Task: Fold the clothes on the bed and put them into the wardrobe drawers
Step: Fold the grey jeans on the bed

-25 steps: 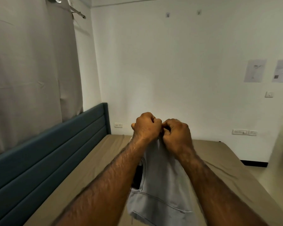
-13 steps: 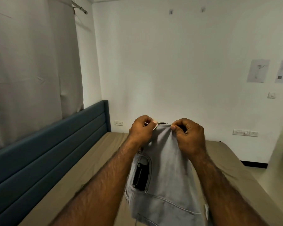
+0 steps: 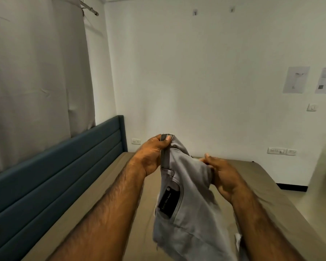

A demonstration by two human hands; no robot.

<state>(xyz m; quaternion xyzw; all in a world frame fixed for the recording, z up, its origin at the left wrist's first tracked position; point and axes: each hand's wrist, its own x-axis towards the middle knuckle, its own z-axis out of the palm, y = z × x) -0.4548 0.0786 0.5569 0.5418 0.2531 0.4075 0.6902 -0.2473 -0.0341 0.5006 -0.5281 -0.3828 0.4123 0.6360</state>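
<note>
Curtain (image 3: 32,72) cloth is hanging at the upper left, above a blue headboard (image 3: 55,166). Near the middle, the left hand (image 3: 151,157) is pinching the waistband of the grey jeans (image 3: 186,204), holding them up over the bed (image 3: 105,200). Right of that, the right hand (image 3: 224,176) is gripping the jeans' other side with curled fingers (image 3: 208,160).
</note>
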